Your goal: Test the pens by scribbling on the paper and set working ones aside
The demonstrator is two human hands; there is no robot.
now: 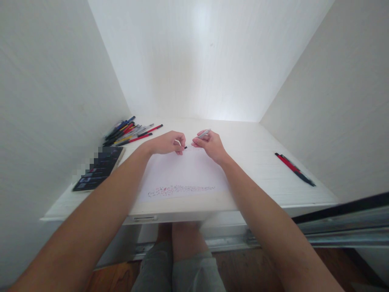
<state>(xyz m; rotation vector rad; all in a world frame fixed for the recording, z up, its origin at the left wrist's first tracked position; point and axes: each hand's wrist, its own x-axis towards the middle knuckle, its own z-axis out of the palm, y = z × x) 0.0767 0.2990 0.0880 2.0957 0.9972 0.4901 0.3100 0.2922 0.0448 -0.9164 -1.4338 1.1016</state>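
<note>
The right hand (212,146) has its grip closed on a thin grey pen (203,134), near the far edge of the smooth white tabletop (258,154). The left hand (167,142) pinches something small and dark, maybe the pen's cap (185,147), just beside the pen's tip. Both hands rest over a flat white sheet of paper (182,172) with tiny red and blue marks. A messy pile of long pens (130,132) lies at the far left corner. A dark flat pad (100,168) sits by the left edge. Two pens (294,168) lie near the right edge.
</note>
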